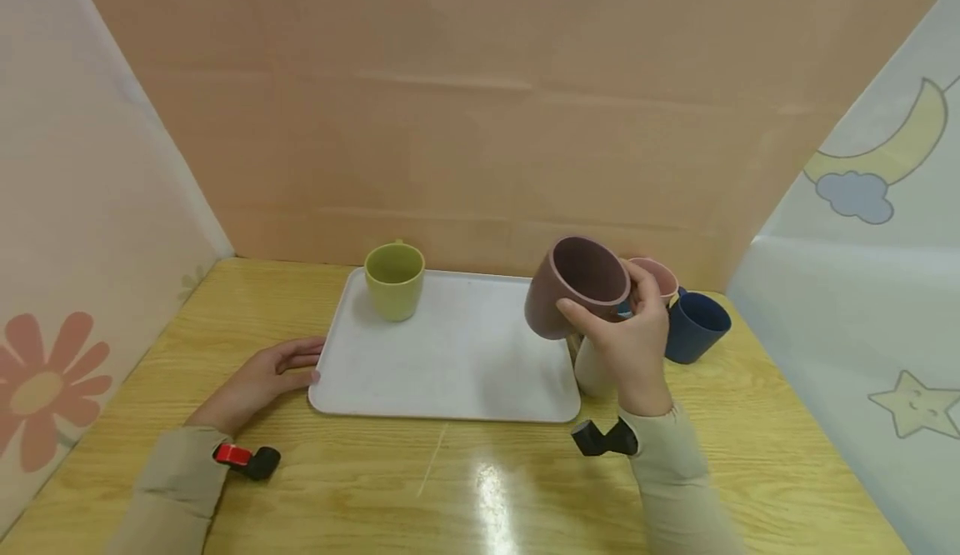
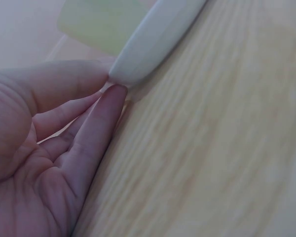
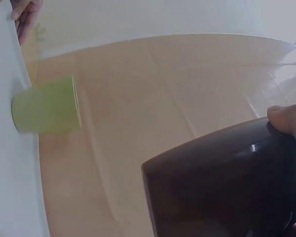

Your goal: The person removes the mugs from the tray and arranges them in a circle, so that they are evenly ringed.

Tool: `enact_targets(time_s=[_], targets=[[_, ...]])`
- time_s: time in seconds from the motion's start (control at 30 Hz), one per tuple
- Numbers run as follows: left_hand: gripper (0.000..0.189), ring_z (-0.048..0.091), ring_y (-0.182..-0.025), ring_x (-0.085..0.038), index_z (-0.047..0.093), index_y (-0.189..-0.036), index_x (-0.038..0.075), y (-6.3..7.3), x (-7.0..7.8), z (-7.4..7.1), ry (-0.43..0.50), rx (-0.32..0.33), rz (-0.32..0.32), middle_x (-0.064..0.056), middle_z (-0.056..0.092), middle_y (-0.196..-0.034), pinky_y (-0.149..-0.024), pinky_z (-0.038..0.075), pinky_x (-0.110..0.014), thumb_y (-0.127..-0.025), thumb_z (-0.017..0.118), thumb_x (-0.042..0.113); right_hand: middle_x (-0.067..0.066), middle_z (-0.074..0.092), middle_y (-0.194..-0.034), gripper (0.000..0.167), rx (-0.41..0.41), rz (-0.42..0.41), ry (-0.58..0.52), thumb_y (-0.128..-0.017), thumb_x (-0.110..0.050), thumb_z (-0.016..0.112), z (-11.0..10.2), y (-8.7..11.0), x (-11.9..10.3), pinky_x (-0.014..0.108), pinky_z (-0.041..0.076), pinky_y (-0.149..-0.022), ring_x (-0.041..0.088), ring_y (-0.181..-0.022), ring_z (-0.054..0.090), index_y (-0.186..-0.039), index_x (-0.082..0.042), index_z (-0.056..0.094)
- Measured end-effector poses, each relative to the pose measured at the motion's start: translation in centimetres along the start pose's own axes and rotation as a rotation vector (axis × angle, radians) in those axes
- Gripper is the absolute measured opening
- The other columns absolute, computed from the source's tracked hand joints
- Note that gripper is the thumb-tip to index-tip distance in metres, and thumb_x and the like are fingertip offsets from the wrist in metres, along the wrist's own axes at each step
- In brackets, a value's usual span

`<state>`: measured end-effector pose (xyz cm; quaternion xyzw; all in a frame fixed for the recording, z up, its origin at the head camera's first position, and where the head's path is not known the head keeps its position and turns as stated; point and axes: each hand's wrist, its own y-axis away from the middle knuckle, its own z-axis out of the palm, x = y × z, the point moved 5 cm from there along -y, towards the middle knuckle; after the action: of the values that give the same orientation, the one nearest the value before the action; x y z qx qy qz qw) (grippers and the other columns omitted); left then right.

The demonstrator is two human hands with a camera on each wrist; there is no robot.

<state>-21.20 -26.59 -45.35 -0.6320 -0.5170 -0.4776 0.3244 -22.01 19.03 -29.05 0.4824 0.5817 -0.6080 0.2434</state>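
My right hand [image 1: 637, 342] grips a brownish-mauve mug [image 1: 551, 301] from its right side, holding it tilted over the right end of a white tray [image 1: 457, 355]. In the right wrist view the mug [image 3: 222, 182] looks dark, with the thumb on its edge. My left hand [image 1: 258, 380] rests at the tray's left edge with fairly straight fingers; in the left wrist view its fingertips [image 2: 116, 94] touch the tray's rim [image 2: 143, 49]. A yellow-green mug [image 1: 395, 288] stands upright at the tray's back left.
Right of the tray, a white mug [image 1: 592, 372] is partly hidden behind my right hand. A pink mug [image 1: 660, 276] and a dark blue mug [image 1: 693, 330] stand further back right. An orange-brown wall [image 1: 480, 122] rises behind the wooden table [image 1: 375, 488]; patterned side walls flank it.
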Motion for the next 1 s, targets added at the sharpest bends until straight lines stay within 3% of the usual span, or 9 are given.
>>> enact_targets(time_s=[0.2, 0.43, 0.57, 0.73, 0.9, 1.0], targets=[[0.067, 0.047, -0.135, -0.038, 0.041, -0.153, 0.000, 0.0, 0.1, -0.2, -0.005, 0.005, 0.003, -0.021, 0.044, -0.154, -0.093, 0.044, -0.012, -0.098, 0.070, 0.026, 0.000, 0.062, -0.122, 0.074, 0.100, -0.025, 0.106, -0.069, -0.002, 0.093, -3.8, -0.3, -0.6, 0.017, 0.051, -0.084, 0.015, -0.109, 0.060, -0.134, -0.008, 0.058], [0.066, 0.053, -0.130, -0.021, 0.041, -0.152, 0.000, 0.1, -0.3, -0.1, 0.000, -0.004, 0.016, -0.021, 0.044, -0.154, -0.094, 0.045, -0.013, -0.098, 0.070, 0.026, -0.008, 0.061, -0.115, 0.071, 0.242, -0.006, 0.262, -0.069, -0.004, 0.093, -9.6, -0.6, 0.0, 0.017, 0.045, -0.084, 0.009, -0.106, 0.057, -0.132, -0.013, 0.061], [0.067, 0.051, -0.133, -0.029, 0.042, -0.152, 0.001, -0.1, -0.2, 0.0, -0.004, 0.001, 0.008, -0.020, 0.044, -0.154, -0.094, 0.045, -0.012, -0.097, 0.070, 0.027, -0.012, 0.058, -0.116, 0.072, 0.326, 0.050, 0.313, -0.070, -0.005, 0.092, -12.9, -0.5, 0.5, 0.016, 0.042, -0.090, 0.004, -0.107, 0.055, -0.133, -0.014, 0.059], [0.068, 0.050, -0.133, -0.032, 0.042, -0.152, 0.001, 0.0, -0.1, 0.0, -0.002, 0.001, 0.000, -0.020, 0.045, -0.153, -0.094, 0.045, -0.012, -0.097, 0.071, 0.027, -0.017, 0.050, -0.118, 0.075, 0.378, 0.193, 0.370, -0.072, -0.011, 0.091, -16.3, -0.2, 1.7, 0.023, 0.033, -0.101, -0.001, -0.107, 0.047, -0.137, -0.020, 0.054], [0.068, 0.049, -0.134, -0.032, 0.041, -0.153, 0.002, 0.0, -0.1, 0.1, 0.008, 0.001, -0.006, -0.020, 0.044, -0.154, -0.094, 0.045, -0.012, -0.097, 0.071, 0.027, -0.023, 0.041, -0.118, 0.080, 0.363, 0.376, 0.457, -0.074, -0.022, 0.091, -18.8, 0.6, 3.6, 0.028, 0.029, -0.102, -0.004, -0.107, 0.038, -0.140, -0.027, 0.046], [0.068, 0.049, -0.134, -0.033, 0.041, -0.153, 0.002, 0.0, -0.1, 0.1, 0.013, 0.000, -0.004, -0.020, 0.043, -0.154, -0.094, 0.045, -0.012, -0.097, 0.071, 0.027, -0.025, 0.038, -0.117, 0.082, 0.338, 0.461, 0.497, -0.076, -0.029, 0.091, -19.9, 1.2, 4.8, 0.024, 0.032, -0.098, -0.006, -0.104, 0.036, -0.142, -0.027, 0.041]])
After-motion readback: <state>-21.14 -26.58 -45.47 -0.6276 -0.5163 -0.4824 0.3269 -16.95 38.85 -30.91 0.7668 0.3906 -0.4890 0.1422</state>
